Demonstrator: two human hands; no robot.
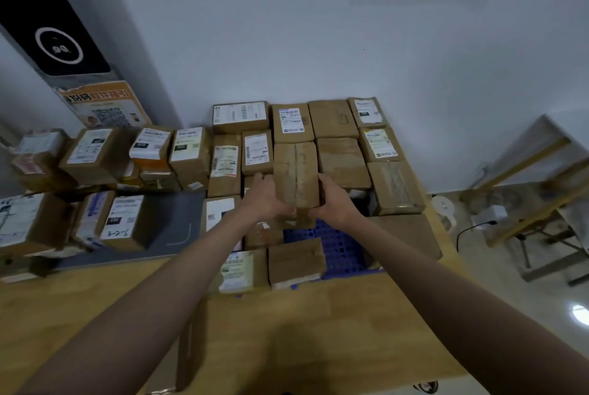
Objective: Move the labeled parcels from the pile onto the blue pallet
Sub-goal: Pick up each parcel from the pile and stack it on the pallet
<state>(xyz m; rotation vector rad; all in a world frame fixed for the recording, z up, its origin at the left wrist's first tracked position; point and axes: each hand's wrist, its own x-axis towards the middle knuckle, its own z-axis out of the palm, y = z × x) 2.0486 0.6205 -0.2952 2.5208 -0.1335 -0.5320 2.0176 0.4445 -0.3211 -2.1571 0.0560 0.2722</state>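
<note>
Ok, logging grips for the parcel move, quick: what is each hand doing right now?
Left hand: holds the brown parcel by its left side.
Right hand: holds the same parcel by its right side.

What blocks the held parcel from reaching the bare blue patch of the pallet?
Nothing visible. Left hand and right hand grip the brown parcel above the stacked parcels; the open blue pallet patch lies just nearer, ringed by boxes but uncovered.
</note>
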